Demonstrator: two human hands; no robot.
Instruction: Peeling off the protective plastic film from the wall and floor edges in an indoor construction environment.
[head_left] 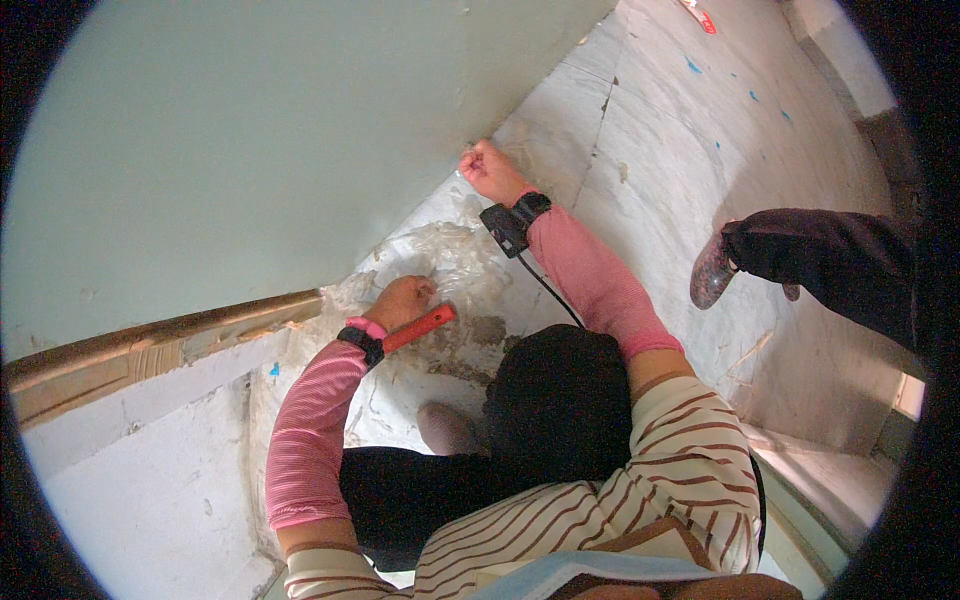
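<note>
My left hand (pixel 400 302) is low over the floor, its fingers curled in toward crumpled clear plastic film (pixel 455 260). What those fingers hold, if anything, is hidden. A flat red tool handle (pixel 422 327) with a small hole at its end sticks out beside that hand's wrist; whether the hand grips it I cannot tell. Farther up and to the right, my right hand (pixel 490 170) is closed in a fist against the bottom edge of a large pale green panel (pixel 250 150). Anything inside that fist is too small to make out.
Along the left, a worn wooden strip (pixel 165 355) runs under the panel. Dirt and residue cover the marble-look floor (pixel 640 140) around the film. At the right, another person's shoe (pixel 712 270) and dark trouser leg stand close. A red-and-white item (pixel 703 18) lies far off.
</note>
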